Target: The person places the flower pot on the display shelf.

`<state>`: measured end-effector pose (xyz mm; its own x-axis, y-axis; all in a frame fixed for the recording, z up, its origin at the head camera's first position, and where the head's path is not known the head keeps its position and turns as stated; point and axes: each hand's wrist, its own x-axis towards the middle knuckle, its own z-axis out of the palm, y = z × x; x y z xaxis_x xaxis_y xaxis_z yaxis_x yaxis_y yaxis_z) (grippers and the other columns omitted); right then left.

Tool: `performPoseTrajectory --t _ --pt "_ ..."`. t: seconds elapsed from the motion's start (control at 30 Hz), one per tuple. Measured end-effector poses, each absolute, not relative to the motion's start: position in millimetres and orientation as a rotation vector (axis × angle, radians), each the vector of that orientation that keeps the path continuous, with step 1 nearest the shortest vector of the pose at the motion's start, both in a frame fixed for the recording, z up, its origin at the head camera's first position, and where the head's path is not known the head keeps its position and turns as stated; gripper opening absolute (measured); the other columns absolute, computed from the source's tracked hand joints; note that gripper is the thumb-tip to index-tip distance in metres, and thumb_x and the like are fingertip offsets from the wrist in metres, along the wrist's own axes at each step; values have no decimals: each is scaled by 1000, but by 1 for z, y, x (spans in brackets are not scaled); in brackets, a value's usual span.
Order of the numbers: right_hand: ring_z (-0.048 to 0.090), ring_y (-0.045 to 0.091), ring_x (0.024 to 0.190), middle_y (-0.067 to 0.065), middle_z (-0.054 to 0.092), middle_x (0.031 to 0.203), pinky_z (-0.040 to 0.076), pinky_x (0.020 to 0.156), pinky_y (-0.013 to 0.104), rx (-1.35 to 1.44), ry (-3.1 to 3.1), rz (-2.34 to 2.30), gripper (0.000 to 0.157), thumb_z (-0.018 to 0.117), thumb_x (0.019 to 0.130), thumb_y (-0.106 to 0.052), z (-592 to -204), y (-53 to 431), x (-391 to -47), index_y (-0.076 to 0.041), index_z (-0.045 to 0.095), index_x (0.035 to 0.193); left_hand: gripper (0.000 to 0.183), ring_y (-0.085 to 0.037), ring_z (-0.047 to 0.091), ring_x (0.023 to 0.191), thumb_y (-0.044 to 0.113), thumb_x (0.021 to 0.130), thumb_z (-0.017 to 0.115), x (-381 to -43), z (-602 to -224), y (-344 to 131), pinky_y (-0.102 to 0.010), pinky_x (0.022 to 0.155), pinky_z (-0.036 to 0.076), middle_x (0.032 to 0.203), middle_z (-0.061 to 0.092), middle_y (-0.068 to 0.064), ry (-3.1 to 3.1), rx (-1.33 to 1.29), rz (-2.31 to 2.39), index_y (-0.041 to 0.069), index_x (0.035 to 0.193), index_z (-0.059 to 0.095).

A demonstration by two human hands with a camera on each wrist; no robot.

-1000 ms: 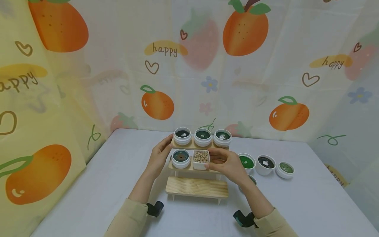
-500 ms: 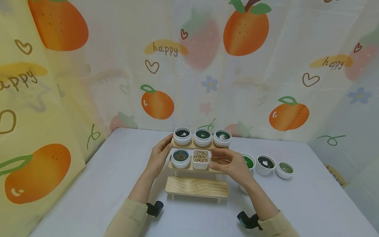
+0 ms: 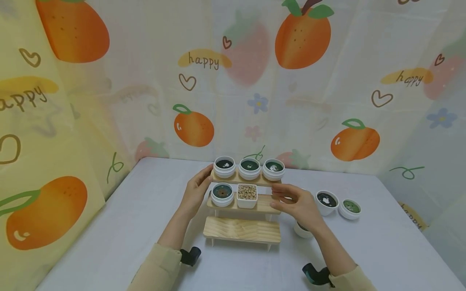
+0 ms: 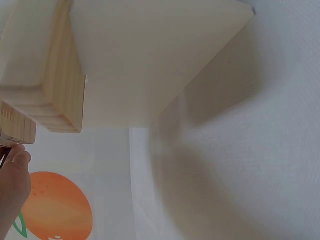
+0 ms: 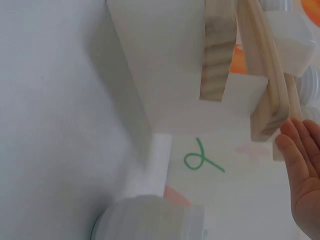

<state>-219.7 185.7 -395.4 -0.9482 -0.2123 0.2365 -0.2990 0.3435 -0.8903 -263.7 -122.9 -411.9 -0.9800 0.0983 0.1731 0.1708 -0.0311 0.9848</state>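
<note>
A wooden three-tier stand (image 3: 242,231) stands on the table. My left hand (image 3: 195,193) touches the left end of its top tier with extended fingers; in the left wrist view only part of the left hand (image 4: 12,186) shows at the edge. On the middle tier, a square white pot (image 3: 247,197) of tan pebble-like bits stands right of a round white pot (image 3: 222,195). My right hand (image 3: 299,203), with nothing in it, is at that tier's right end; the fingers extend toward the tier in the right wrist view, contact unclear.
Three round white pots (image 3: 249,169) with dark green or black fill line the top tier. To the right on the white cloth (image 3: 393,250) are a black-filled pot (image 3: 326,203), a tilted green-filled pot (image 3: 350,209) and another pot (image 3: 301,231) partly behind my right hand.
My right hand has let go of the square pot and drawn away to the right, leaving the pot on the middle tier. The left hand stays where it was.
</note>
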Motion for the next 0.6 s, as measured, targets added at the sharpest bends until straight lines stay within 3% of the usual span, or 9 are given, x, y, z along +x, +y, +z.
performPoseTrajectory --t 0.3,0.6 --pt "66 -2 109 14 69 125 55 97 17 440 -2555 1605 51 81 82 -23 -400 211 -213 -9 64 128 48 -27 34 149 12 104 45 -264 -413 -123 -41 126 28 158 39 -15 -2155 -294 -2194 2 151 37" --pt "68 3 111 17 68 126 56 95 18 399 -2592 1568 50 79 84 -24 -403 238 -210 -6 64 129 48 -27 35 149 13 104 46 -264 -412 -124 -41 126 28 157 40 -15 -2167 -289 -2181 2 151 37"
